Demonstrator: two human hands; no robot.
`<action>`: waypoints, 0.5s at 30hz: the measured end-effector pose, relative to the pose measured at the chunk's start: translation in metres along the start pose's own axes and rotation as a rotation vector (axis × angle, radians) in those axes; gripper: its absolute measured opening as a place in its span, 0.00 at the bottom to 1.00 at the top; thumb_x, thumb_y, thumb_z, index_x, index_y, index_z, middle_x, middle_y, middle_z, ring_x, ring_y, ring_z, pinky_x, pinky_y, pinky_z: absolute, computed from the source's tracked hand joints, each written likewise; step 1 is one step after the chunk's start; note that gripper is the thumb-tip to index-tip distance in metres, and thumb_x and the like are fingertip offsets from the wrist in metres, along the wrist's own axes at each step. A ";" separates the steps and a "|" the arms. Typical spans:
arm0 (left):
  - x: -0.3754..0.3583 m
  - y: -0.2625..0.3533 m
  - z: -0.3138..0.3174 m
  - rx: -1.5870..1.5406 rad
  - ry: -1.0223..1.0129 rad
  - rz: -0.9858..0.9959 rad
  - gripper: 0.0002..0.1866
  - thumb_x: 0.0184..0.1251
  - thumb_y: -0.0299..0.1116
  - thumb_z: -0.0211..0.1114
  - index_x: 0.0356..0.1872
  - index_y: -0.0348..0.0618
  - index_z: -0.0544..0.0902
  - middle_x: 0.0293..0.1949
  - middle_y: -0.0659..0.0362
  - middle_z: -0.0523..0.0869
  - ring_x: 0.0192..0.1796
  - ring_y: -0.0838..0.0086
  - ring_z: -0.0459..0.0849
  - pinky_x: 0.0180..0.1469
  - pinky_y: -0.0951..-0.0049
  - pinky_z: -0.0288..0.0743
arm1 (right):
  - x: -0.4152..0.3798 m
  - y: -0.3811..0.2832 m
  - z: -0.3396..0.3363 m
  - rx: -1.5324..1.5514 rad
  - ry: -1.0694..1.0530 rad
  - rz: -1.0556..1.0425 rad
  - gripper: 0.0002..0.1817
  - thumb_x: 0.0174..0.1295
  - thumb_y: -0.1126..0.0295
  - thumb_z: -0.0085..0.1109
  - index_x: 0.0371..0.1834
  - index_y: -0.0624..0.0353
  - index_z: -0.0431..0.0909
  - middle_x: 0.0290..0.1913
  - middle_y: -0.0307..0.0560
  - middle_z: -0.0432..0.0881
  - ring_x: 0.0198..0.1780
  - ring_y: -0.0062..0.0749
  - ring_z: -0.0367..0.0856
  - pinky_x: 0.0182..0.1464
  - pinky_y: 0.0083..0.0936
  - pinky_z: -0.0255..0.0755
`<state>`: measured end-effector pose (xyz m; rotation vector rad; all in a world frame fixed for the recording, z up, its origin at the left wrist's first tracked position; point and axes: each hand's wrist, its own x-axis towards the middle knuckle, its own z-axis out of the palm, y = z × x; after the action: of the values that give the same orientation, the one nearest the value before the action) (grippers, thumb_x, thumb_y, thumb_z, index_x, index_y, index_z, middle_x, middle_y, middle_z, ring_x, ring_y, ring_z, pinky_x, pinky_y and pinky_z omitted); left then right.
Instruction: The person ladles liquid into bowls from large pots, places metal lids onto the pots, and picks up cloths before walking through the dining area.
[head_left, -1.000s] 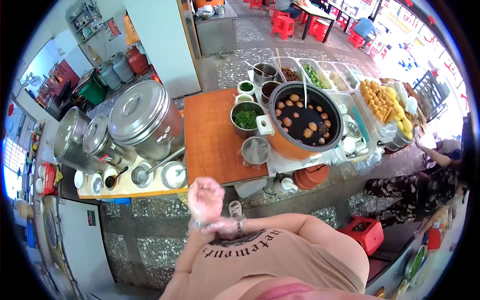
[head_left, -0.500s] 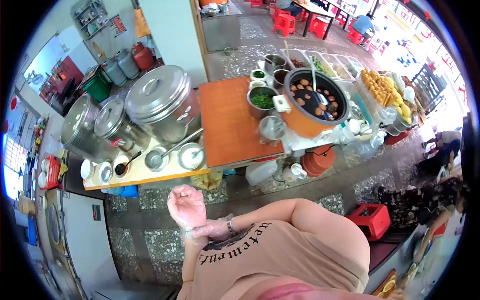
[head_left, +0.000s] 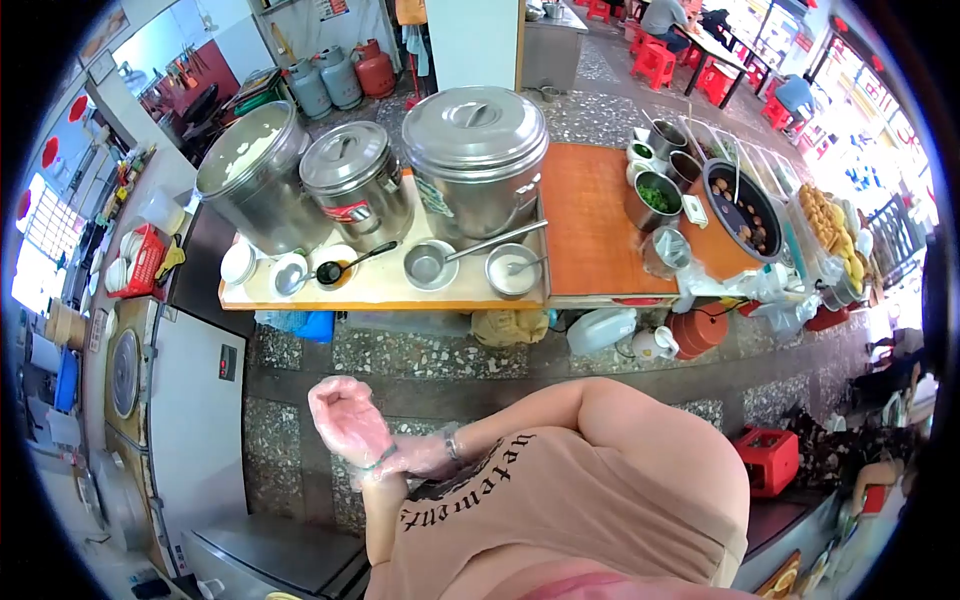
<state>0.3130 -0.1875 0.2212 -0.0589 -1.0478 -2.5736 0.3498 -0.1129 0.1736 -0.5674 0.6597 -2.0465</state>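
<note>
My left hand, in a clear plastic glove, is raised in front of my body with its fingers curled in and nothing visible in them. My right hand, gloved too, is wrapped round my left wrist at the glove's cuff; its fingertips are partly hidden. A green band shows at the left wrist and a bracelet at the right. Both hands are apart from the counter in front of me. On its near edge lie a ladle on a plate, a bowl with white contents and a dark sauce dish.
Large steel pots stand along the counter. Farther right are a pot of chopped greens, a pot of eggs in dark liquid and fried dough. A red stool is at my right, a steel cabinet at my left.
My view has swung to the left, so the counter and pots sit farther right in it. My right hand stays round my left wrist, and the left hand tilts a little to the left.
</note>
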 end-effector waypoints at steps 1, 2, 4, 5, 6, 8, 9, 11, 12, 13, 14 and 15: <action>0.007 0.002 -0.005 0.164 0.000 0.121 0.14 0.71 0.41 0.53 0.37 0.40 0.78 0.31 0.59 0.79 0.30 0.76 0.73 0.35 0.76 0.68 | 0.008 0.002 -0.003 -0.068 0.053 0.036 0.21 0.62 0.65 0.58 0.54 0.66 0.73 0.50 0.46 0.79 0.55 0.33 0.75 0.63 0.33 0.64; 0.016 0.001 -0.011 0.156 0.000 0.119 0.14 0.71 0.41 0.53 0.37 0.40 0.78 0.31 0.59 0.79 0.30 0.76 0.73 0.35 0.76 0.68 | 0.015 0.002 -0.007 -0.139 0.109 0.074 0.21 0.63 0.64 0.56 0.55 0.67 0.72 0.52 0.46 0.79 0.57 0.32 0.74 0.65 0.32 0.63; 0.033 -0.005 -0.026 0.284 -0.002 0.240 0.16 0.72 0.43 0.52 0.35 0.39 0.77 0.30 0.58 0.78 0.30 0.77 0.72 0.36 0.76 0.68 | 0.029 0.000 -0.014 -0.156 0.121 0.073 0.22 0.64 0.64 0.56 0.57 0.67 0.71 0.53 0.46 0.78 0.58 0.31 0.73 0.65 0.32 0.62; 0.043 -0.008 -0.030 0.277 -0.001 0.239 0.16 0.72 0.43 0.52 0.35 0.39 0.77 0.30 0.58 0.78 0.30 0.77 0.72 0.36 0.76 0.68 | 0.034 -0.003 -0.019 -0.169 0.128 0.071 0.23 0.65 0.64 0.55 0.58 0.67 0.70 0.55 0.46 0.78 0.59 0.30 0.72 0.66 0.31 0.61; 0.050 -0.012 -0.032 0.344 -0.037 0.287 0.16 0.72 0.43 0.52 0.36 0.39 0.77 0.31 0.57 0.78 0.30 0.75 0.74 0.35 0.76 0.69 | 0.039 -0.006 -0.025 -0.170 0.133 0.074 0.23 0.65 0.64 0.55 0.58 0.67 0.70 0.55 0.46 0.78 0.59 0.30 0.72 0.66 0.31 0.61; 0.061 -0.018 -0.032 0.415 -0.072 0.331 0.16 0.73 0.43 0.52 0.37 0.38 0.77 0.32 0.56 0.79 0.31 0.74 0.75 0.35 0.76 0.70 | 0.050 -0.007 -0.040 -0.305 0.146 -0.011 0.24 0.65 0.63 0.56 0.60 0.66 0.69 0.55 0.46 0.77 0.60 0.29 0.72 0.66 0.30 0.60; 0.068 -0.018 -0.028 0.570 -0.120 0.366 0.17 0.72 0.44 0.53 0.36 0.38 0.78 0.33 0.56 0.80 0.31 0.74 0.76 0.35 0.75 0.71 | 0.055 -0.008 -0.048 -0.180 0.131 0.025 0.23 0.64 0.65 0.57 0.59 0.66 0.69 0.57 0.46 0.76 0.60 0.28 0.71 0.66 0.30 0.60; 0.090 -0.020 -0.018 0.812 -0.276 0.415 0.14 0.71 0.38 0.54 0.37 0.36 0.79 0.36 0.53 0.81 0.32 0.71 0.78 0.35 0.72 0.73 | 0.073 -0.021 -0.060 -0.172 0.147 -0.018 0.24 0.63 0.66 0.58 0.60 0.65 0.68 0.57 0.46 0.75 0.60 0.28 0.71 0.65 0.30 0.61; 0.100 -0.022 -0.012 0.813 -0.283 0.420 0.14 0.71 0.38 0.54 0.37 0.36 0.79 0.36 0.53 0.81 0.32 0.71 0.78 0.35 0.72 0.73 | 0.079 -0.026 -0.065 -0.151 0.170 -0.054 0.25 0.62 0.67 0.59 0.60 0.65 0.67 0.57 0.45 0.74 0.60 0.28 0.70 0.65 0.31 0.61; 0.112 -0.023 -0.001 0.902 -0.399 0.472 0.12 0.70 0.35 0.54 0.37 0.36 0.79 0.36 0.53 0.81 0.32 0.71 0.77 0.36 0.73 0.73 | 0.080 -0.041 -0.063 -0.126 0.198 -0.121 0.26 0.61 0.68 0.60 0.61 0.64 0.65 0.56 0.45 0.74 0.59 0.30 0.71 0.63 0.32 0.63; 0.124 -0.025 0.008 0.987 -0.516 0.526 0.09 0.69 0.31 0.54 0.38 0.35 0.79 0.36 0.53 0.81 0.33 0.71 0.77 0.37 0.74 0.72 | 0.083 -0.053 -0.066 -0.128 0.198 -0.126 0.26 0.61 0.68 0.60 0.61 0.64 0.65 0.56 0.45 0.74 0.59 0.30 0.71 0.63 0.32 0.63; 0.138 -0.028 0.013 1.070 -0.587 0.579 0.07 0.67 0.27 0.54 0.39 0.35 0.79 0.35 0.51 0.81 0.33 0.67 0.78 0.37 0.71 0.73 | 0.087 -0.064 -0.070 -0.079 0.186 -0.170 0.26 0.60 0.69 0.59 0.61 0.63 0.65 0.54 0.45 0.74 0.58 0.31 0.71 0.63 0.31 0.64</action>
<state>0.1730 -0.2035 0.2352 -0.7294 -2.0863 -1.2597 0.2239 -0.1409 0.1744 -0.4967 0.8291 -2.2588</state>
